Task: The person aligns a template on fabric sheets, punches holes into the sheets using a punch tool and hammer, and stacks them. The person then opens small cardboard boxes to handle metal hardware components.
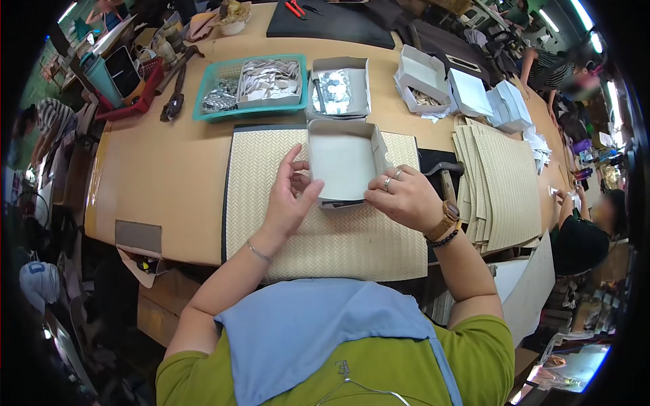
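An empty-looking white cardboard box sits over the top middle of a woven cream sheet. My right hand has its fingers closed on the box's lower right corner. To the left of the box is my left hand, open, with its fingers apart and the thumb near the lower left corner. Something dark shows under the box's near edge, too hidden to name. Just behind stands another white box with shiny metal pieces inside.
A teal basket holds metal pieces and a box of pale strips. More white boxes stand at the back right, above stacked woven sheets. A hammer lies beside the stack. Other people are at both sides.
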`<state>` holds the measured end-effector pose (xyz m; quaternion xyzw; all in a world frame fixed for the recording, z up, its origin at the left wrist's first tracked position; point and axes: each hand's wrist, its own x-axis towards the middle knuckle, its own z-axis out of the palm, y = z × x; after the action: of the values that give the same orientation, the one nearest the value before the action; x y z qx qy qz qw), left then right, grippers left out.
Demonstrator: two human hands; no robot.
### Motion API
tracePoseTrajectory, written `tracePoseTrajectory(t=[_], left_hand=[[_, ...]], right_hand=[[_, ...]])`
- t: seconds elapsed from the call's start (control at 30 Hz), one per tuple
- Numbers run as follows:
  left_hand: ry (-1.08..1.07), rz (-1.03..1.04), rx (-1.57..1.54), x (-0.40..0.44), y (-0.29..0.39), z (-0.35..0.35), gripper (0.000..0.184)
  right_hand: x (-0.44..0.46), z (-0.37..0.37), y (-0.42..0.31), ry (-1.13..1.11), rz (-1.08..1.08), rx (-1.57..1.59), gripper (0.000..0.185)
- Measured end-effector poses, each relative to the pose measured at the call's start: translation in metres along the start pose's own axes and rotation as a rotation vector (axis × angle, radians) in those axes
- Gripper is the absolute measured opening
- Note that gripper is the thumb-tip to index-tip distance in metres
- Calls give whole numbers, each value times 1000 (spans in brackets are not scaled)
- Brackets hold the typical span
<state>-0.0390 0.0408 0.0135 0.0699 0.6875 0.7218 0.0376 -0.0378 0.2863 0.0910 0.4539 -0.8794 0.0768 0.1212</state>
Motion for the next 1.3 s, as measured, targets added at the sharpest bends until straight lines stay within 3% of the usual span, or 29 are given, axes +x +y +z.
tracePoseTrajectory(t=[0.07, 0.17, 0.2, 0.3, 0.4, 0.53, 0.63, 0.67, 0.8, 0.9, 1.03, 1.13, 1.3], left_hand=[[18, -12, -232, 2, 2, -2, 72], [38, 49, -392, 2, 3, -2, 70], [45, 81, -414, 2, 2, -2, 69], [43, 126, -458, 1, -3, -3, 69], [102, 128, -448, 3, -5, -5, 64], [68, -62, -602, 5, 3, -13, 49], [101, -102, -542, 7, 6, -12, 46], [123, -102, -563, 6, 8, -11, 46], [117, -169, -745, 11, 0, -23, 44], [133, -144, -764, 12, 2, -24, 44], [261, -73, -619, 15, 4, -19, 42], [278, -93, -607, 15, -3, -24, 41], [337, -86, -662, 16, -5, -27, 42]], right_hand=[[1, 0, -2, 99, -36, -18, 20], [12, -7, -3, 450, 296, 236, 40], [11, 0, 7, 476, 395, 293, 60], [20, 14, 16, 525, 708, 780, 62], [22, 19, 29, 413, 744, 1090, 60], [31, 12, 32, 397, 767, 1402, 59], [38, 11, 20, 312, 641, 972, 55], [39, 11, 16, 292, 615, 970, 54], [41, 7, 35, 156, 681, 1379, 55], [58, 5, 51, 190, 728, 1459, 55], [74, 47, 124, 296, 991, 738, 80], [88, 68, 143, 173, 1115, 712, 78], [95, 82, 168, 189, 1153, 883, 42]])
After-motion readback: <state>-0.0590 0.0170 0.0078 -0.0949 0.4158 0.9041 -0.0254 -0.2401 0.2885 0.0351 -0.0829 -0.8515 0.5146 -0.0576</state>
